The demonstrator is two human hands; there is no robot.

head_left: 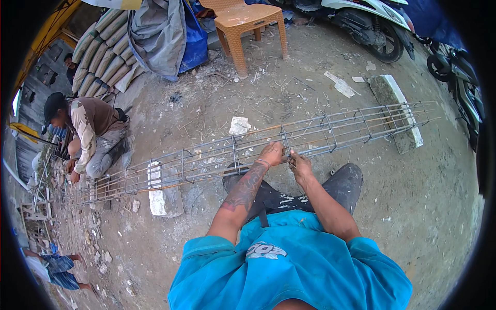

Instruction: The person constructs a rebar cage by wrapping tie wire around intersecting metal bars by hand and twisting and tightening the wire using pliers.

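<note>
A long, narrow rebar cage of thin steel bars and square stirrups lies across in front of me, slanting up to the right. My left hand is closed on its near side, beside a stirrup. Just right of it, my right hand has its fingers pinched together at the same joint of bar and stirrup. Whatever small thing the right fingertips hold is too small to make out. The cage rests on a whitish block at left and a long concrete block at right.
A co-worker crouches at the cage's left end. Another person's legs show at lower left. Stacked sacks, a grey tarp, an orange plastic chair and a motorcycle stand behind. Rubble litters the ground.
</note>
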